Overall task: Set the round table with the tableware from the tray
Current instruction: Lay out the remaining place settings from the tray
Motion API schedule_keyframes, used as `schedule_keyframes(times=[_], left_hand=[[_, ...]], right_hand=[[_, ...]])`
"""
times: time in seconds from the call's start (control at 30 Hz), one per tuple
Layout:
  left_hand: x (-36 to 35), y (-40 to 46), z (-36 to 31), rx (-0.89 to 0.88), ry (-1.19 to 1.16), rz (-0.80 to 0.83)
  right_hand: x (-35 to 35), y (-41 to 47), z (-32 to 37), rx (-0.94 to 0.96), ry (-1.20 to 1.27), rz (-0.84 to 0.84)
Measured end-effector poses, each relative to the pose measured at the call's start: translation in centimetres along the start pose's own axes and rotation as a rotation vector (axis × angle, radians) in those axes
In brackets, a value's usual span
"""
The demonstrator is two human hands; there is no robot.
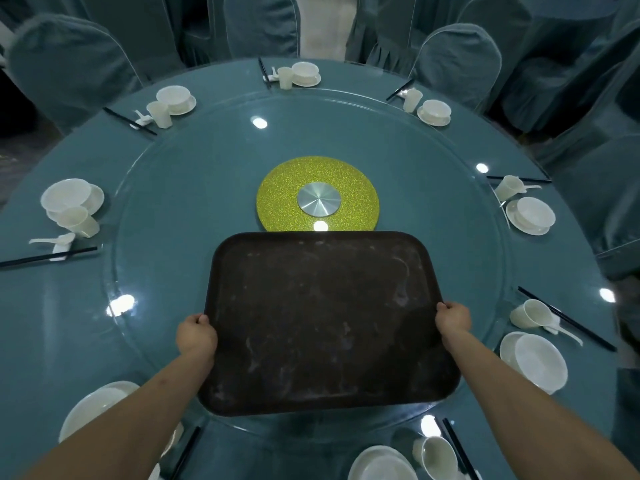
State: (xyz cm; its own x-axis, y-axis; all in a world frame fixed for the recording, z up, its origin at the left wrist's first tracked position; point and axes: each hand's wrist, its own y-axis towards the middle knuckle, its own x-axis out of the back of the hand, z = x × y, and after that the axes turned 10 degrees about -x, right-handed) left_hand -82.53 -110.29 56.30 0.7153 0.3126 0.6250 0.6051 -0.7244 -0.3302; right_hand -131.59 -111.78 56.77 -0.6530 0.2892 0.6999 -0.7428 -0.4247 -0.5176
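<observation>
A dark brown tray (322, 320) with nothing on it lies over the near part of the glass turntable (173, 188). My left hand (195, 336) grips its left rim and my right hand (453, 318) grips its right rim. Around the round teal table (52, 306) stand white place settings: a bowl on a plate (531, 216), a cup (508, 187), a spoon (55, 240) and black chopsticks (48, 257). A bowl on a plate (536, 360) lies at the near right and another plate (93, 408) at the near left under my forearm.
A yellow disc with a metal hub (317, 194) marks the turntable's centre. Chairs in teal covers (72, 67) ring the far side of the table. A cup (438, 457) and plate (379, 462) stand at the bottom edge of the view.
</observation>
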Motion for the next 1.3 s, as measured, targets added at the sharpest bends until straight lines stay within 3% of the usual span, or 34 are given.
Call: schedule_keyframes(times=[0.37, 0.83, 1.13, 1.3], left_hand=[[5.2, -1.5, -3.3, -0.063, -0.124, -0.023], [19.6, -4.6, -6.3, -0.24, -0.289, -0.129], [29.8, -10.9, -3.7, -0.285, -0.362, -0.313], [37.1, -16.3, 0.6, -0.217, -0.33, -0.477]], right_hand=[[4.4, -6.0, 2.3, 0.037, 0.166, 0.02], [11.5, -20.8, 4.4, 0.181, 0.38, -0.026], [11.8, -28.5, 4.4, 0.25, 0.493, 0.148], [9.1, -32.4, 4.3, 0.313, 0.471, 0.325]])
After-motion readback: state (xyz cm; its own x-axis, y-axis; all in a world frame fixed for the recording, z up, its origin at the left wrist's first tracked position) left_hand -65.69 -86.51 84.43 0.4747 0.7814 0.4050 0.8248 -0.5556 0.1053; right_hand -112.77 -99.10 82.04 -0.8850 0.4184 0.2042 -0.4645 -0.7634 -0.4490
